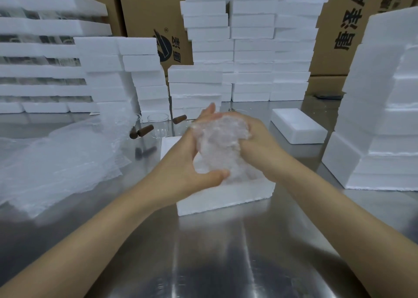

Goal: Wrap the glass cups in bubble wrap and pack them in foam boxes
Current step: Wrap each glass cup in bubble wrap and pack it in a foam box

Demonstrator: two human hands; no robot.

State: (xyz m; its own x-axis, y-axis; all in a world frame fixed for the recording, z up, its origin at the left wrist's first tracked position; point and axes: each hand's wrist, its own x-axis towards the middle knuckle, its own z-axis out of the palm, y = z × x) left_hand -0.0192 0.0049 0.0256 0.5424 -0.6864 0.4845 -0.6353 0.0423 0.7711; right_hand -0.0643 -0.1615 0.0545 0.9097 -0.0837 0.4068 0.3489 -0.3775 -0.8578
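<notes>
A bundle of bubble wrap [220,146], with the cup inside hidden, is held between both hands just above an open white foam box [224,196] at the table's middle. My left hand [190,162] grips the bundle from the left, thumb curled under its lower end. My right hand [255,137] grips it from the right, fingers curled into the wrap. Behind them stands a bare glass cup [158,124] with a brown wooden handle [144,130]; a second brown handle [179,119] shows further right. A pile of bubble wrap sheets [56,157] lies at the left.
A loose foam box piece [298,125] lies to the right. Tall foam stacks stand at the far right [380,107], behind the middle [251,46] and at the left [45,55]. Cardboard cartons [149,12] line the back. The steel table [203,252] reflects light.
</notes>
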